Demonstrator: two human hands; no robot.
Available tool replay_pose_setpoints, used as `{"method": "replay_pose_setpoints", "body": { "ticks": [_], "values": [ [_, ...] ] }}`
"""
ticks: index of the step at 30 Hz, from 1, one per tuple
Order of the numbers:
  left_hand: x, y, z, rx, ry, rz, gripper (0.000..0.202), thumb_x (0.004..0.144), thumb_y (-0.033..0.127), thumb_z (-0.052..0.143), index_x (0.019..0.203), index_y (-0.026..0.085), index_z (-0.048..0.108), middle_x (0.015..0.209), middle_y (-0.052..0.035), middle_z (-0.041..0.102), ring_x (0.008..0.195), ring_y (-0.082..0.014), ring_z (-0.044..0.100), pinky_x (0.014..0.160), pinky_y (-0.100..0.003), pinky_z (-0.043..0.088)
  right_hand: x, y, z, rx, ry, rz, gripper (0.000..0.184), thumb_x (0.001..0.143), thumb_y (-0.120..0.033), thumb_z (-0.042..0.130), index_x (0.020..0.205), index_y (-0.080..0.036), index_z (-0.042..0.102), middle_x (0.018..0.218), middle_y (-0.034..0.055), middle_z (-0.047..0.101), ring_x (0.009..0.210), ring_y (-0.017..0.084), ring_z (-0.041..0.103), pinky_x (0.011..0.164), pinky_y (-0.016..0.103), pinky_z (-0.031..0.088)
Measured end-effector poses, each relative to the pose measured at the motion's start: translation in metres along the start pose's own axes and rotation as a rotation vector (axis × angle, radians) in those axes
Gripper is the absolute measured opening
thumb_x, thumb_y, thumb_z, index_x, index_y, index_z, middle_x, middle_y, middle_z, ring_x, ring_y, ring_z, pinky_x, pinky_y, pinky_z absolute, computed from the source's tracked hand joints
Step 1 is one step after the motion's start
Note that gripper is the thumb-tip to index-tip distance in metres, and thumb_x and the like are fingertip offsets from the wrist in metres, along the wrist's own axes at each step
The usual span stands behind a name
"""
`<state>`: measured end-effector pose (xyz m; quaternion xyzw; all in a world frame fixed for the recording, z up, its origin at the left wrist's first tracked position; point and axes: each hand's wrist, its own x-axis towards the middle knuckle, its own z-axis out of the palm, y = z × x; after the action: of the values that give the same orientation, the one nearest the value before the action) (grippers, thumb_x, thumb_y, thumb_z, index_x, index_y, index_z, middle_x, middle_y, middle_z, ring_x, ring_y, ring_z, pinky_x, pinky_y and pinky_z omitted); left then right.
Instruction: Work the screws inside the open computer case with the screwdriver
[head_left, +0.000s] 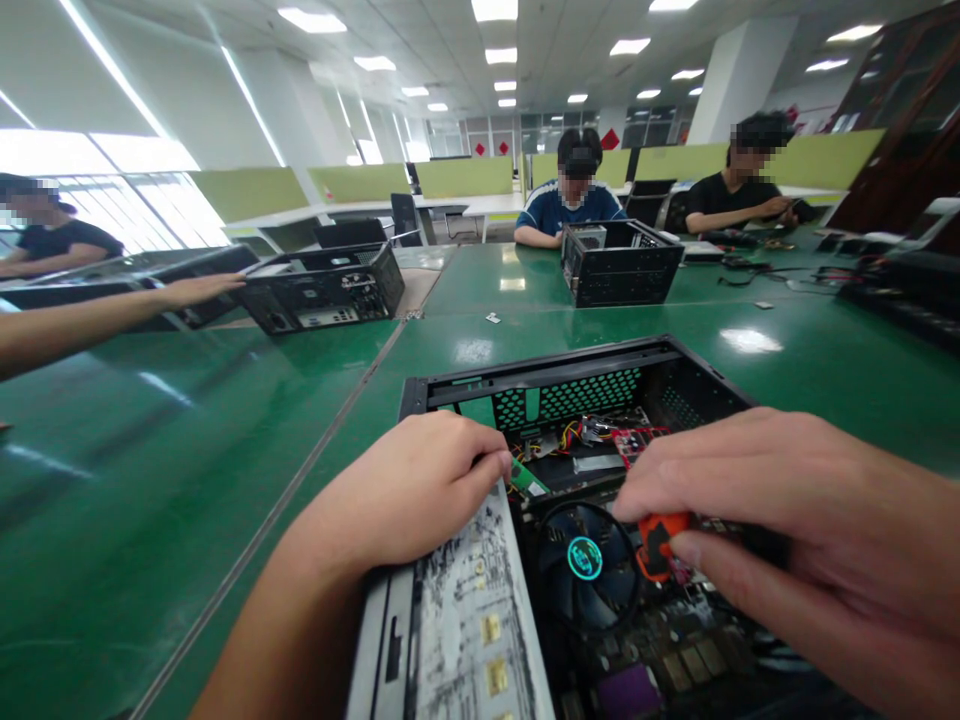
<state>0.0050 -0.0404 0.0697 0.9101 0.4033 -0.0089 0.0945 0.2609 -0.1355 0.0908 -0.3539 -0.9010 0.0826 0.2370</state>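
An open black computer case (570, 365) lies on the green table in front of me, its motherboard, wires and a round fan (589, 570) showing inside. My left hand (409, 490) is closed over the upper edge of the grey metal drive bracket (457, 625) at the case's left side, fingertips beside a green memory stick (529, 480). My right hand (795, 530) is closed around an orange-and-black screwdriver handle (660, 540) just right of the fan; the tool's tip is hidden.
Two more black cases stand farther off, one at the left (322, 288) with another person's arm (112, 312) reaching to it, another at centre back (619, 262). People sit along the far side. Cables and parts lie at the right (885, 285). A table seam (330, 430) runs diagonally.
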Motion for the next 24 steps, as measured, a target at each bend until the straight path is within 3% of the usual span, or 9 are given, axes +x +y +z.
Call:
{"method": "replay_pose_setpoints", "body": {
  "ticks": [9, 15, 21, 24],
  "values": [
    [0.0001, -0.0008, 0.0008, -0.001, -0.008, -0.007, 0.037, 0.1, 0.036, 0.041, 0.082, 0.023, 0.069, 0.082, -0.0019, 0.072, 0.081, -0.0183, 0.066, 0.075, -0.031, 0.043, 0.0014, 0.001, 0.0016, -0.024, 0.035, -0.05, 0.026, 0.087, -0.009, 0.047, 0.079, -0.021, 0.069, 0.099, 0.0073, 0.08, 0.077, 0.022, 0.075, 0.059, 0.031, 0.056],
    [0.0011, 0.0002, 0.0005, -0.002, -0.012, -0.012, 0.036, 0.1, 0.036, 0.041, 0.081, 0.023, 0.069, 0.082, -0.0013, 0.072, 0.081, -0.0186, 0.066, 0.075, -0.031, 0.042, 0.0021, 0.0027, 0.0033, -0.075, -0.013, -0.008, 0.016, 0.086, -0.021, 0.063, 0.096, -0.021, 0.075, 0.097, 0.0071, 0.08, 0.079, 0.024, 0.075, 0.059, 0.033, 0.057],
    [0.0011, 0.0005, 0.0, -0.003, -0.015, -0.01, 0.036, 0.1, 0.035, 0.041, 0.077, 0.023, 0.066, 0.079, -0.0007, 0.071, 0.078, -0.0175, 0.065, 0.073, -0.03, 0.041, 0.0026, 0.0056, 0.0003, -0.009, -0.016, -0.021, 0.029, 0.087, -0.011, 0.054, 0.107, -0.024, 0.071, 0.117, 0.0049, 0.077, 0.099, 0.022, 0.075, 0.08, 0.03, 0.061],
    [0.0008, 0.0006, -0.0006, -0.002, -0.013, -0.01, 0.036, 0.099, 0.035, 0.042, 0.076, 0.023, 0.066, 0.078, -0.0005, 0.07, 0.077, -0.0171, 0.065, 0.071, -0.03, 0.041, 0.0035, 0.0047, -0.0018, 0.018, -0.017, -0.031, 0.032, 0.088, -0.01, 0.052, 0.111, -0.026, 0.068, 0.119, 0.0022, 0.076, 0.104, 0.02, 0.074, 0.083, 0.026, 0.061]
  ]
}}
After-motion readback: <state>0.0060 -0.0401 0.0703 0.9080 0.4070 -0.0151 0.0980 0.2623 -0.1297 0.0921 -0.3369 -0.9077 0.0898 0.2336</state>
